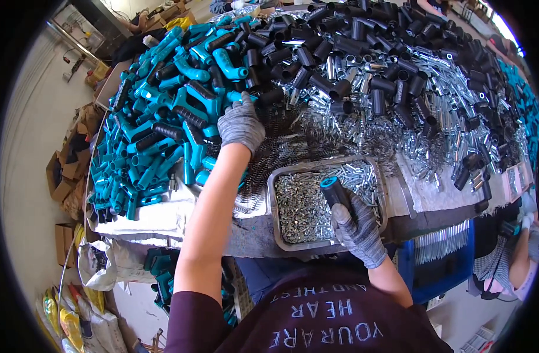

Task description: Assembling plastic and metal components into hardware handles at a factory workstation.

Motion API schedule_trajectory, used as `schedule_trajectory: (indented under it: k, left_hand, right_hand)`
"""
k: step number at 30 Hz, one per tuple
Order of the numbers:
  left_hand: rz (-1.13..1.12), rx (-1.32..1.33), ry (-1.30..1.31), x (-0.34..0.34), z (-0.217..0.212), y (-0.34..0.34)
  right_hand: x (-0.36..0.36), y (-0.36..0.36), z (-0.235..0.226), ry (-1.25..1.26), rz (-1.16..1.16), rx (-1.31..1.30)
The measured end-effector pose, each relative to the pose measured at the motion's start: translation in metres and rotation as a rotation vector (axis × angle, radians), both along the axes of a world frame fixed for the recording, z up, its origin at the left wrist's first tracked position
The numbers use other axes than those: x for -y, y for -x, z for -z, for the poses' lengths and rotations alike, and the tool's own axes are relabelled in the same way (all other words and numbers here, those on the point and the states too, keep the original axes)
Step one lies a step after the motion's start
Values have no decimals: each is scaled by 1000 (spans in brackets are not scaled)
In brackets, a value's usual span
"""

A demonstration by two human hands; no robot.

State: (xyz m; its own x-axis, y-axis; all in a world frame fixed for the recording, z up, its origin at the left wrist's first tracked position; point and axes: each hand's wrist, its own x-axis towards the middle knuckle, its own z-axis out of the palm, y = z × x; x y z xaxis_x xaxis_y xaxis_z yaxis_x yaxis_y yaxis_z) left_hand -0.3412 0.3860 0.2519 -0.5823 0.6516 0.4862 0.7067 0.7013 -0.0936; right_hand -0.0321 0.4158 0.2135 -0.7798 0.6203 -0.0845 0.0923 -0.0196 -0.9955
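Nearest to the camera, a dark shirt (322, 317) with pale letters is seen, and its lower part is cut off by the edge of the view. Both hands are covered by gray striped gloves. By the right hand (360, 229), a black tube (338, 195) with a teal end is gripped, with the fingers wrapped around it. The tube's lower part is hidden by the glove, and its teal end is tipped up and to the left. It is held over the tray (274, 203), well apart from the left hand (242, 125) and nearer to the body. Part of the tray's front rim is covered by the right hand. Small screws (304, 206) are heaped in the tray, too many to be made out one by one.

The left hand is stretched out to the teal pile (163, 117), and its fingers are laid by a teal part (234, 97). It cannot be told if that part is gripped, since the fingers are mostly hidden behind the back of the glove. Past the tray, springs (281, 153) are massed in a dark blur. Farther back, black tubes (375, 101) are piled with shiny rods (434, 112). At the right edge, another person's arm (521, 259) is partly cut off.
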Motion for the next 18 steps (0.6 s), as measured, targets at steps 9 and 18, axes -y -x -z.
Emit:
schedule_trajectory:
  k: [9,18]
  left_hand:
    - [556,1272,-469,57,-86,-64]
    - [523,1424,-20,71,-110,-64]
  right_hand:
    - [-23,-18,9,-119,32,104]
    - [-16,-12,-9,-457,-57,-28]
